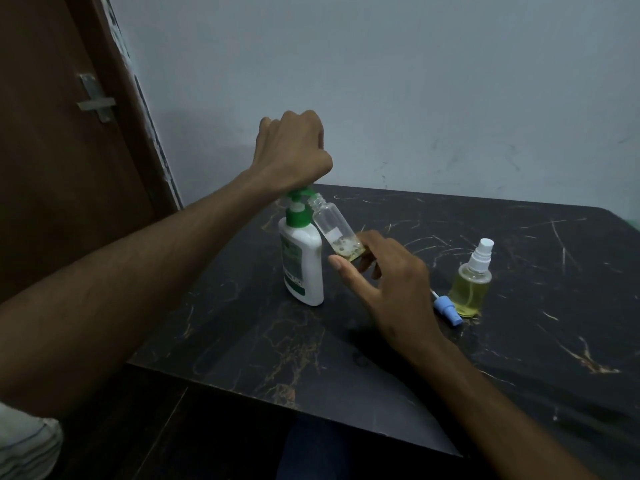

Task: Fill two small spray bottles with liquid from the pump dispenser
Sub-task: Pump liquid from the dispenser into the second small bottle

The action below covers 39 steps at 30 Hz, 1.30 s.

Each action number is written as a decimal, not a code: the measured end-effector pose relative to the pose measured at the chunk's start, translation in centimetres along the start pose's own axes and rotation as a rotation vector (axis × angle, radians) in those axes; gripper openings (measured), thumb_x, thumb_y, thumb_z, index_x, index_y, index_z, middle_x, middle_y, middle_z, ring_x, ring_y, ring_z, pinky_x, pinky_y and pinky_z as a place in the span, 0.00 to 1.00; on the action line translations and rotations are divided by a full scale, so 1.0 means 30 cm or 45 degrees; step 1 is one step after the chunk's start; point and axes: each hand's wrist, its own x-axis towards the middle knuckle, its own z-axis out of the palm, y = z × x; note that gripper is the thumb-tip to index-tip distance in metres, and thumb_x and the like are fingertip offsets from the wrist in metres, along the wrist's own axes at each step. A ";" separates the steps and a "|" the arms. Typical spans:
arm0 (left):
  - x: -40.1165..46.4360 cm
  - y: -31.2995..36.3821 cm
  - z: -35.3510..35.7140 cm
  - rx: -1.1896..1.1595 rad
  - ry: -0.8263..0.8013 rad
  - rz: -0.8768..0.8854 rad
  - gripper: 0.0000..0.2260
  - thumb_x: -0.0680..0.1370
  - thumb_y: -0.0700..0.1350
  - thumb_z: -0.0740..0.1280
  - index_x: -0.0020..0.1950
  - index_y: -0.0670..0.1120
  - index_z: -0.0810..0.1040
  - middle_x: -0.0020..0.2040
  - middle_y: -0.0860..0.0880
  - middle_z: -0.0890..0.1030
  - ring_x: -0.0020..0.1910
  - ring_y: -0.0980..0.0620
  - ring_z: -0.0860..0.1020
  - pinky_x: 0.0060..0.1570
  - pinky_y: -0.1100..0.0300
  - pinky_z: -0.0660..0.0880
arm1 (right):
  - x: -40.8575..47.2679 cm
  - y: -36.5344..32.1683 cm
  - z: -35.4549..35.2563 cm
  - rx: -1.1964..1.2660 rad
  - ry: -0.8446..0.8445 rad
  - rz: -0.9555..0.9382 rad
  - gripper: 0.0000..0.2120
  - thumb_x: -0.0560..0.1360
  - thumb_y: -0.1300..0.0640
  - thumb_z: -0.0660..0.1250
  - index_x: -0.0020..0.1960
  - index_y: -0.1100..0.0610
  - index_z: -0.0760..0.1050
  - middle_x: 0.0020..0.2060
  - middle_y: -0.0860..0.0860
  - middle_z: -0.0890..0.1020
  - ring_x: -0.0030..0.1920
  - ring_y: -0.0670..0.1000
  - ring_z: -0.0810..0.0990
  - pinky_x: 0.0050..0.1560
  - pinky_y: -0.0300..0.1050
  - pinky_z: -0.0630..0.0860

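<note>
Pump dispenser (302,258), white body with green pump head, stands upright on the dark marbled table (519,341), directly under the left hand (291,150); open spray bottle (334,230) tilted, its neck up against the green spout, its base held in the right hand (388,282) just to the dispenser's right; a little yellowish liquid with bubbles sits in its bottom corner.

Count: one pump dispenser; two small spray bottles, one uncapped and nearly empty, one capped bottle (471,282) with a white sprayer, upright and mostly full of yellow liquid, well to the right of the right hand; one loose blue sprayer head (448,308) lying on the table, touching or just beside the capped bottle's base.

Left hand: curled into a fist, heel of the palm resting on the pump top; fingers hold nothing visible. Right hand: thumb and fingers pinch the bottle's base; index finger stretched out straight towards the dispenser.
</note>
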 end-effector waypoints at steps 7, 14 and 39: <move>-0.010 0.004 0.007 -0.039 -0.003 -0.022 0.13 0.65 0.42 0.63 0.44 0.44 0.86 0.42 0.47 0.86 0.43 0.42 0.82 0.58 0.47 0.75 | 0.003 -0.003 -0.001 0.008 0.018 0.000 0.16 0.81 0.38 0.66 0.57 0.51 0.79 0.42 0.44 0.79 0.40 0.44 0.75 0.41 0.40 0.72; -0.006 -0.004 0.006 -0.007 0.013 -0.011 0.13 0.66 0.43 0.63 0.45 0.44 0.85 0.42 0.46 0.85 0.44 0.41 0.81 0.59 0.46 0.72 | 0.002 -0.010 -0.008 0.032 0.046 0.008 0.14 0.81 0.40 0.67 0.56 0.51 0.79 0.42 0.43 0.79 0.41 0.42 0.74 0.42 0.33 0.69; -0.009 0.003 -0.006 0.002 -0.022 0.008 0.13 0.66 0.43 0.64 0.45 0.43 0.84 0.41 0.46 0.85 0.43 0.43 0.82 0.60 0.46 0.73 | 0.002 -0.024 -0.016 0.085 0.105 -0.032 0.12 0.80 0.45 0.70 0.56 0.52 0.80 0.43 0.41 0.78 0.42 0.40 0.75 0.46 0.27 0.68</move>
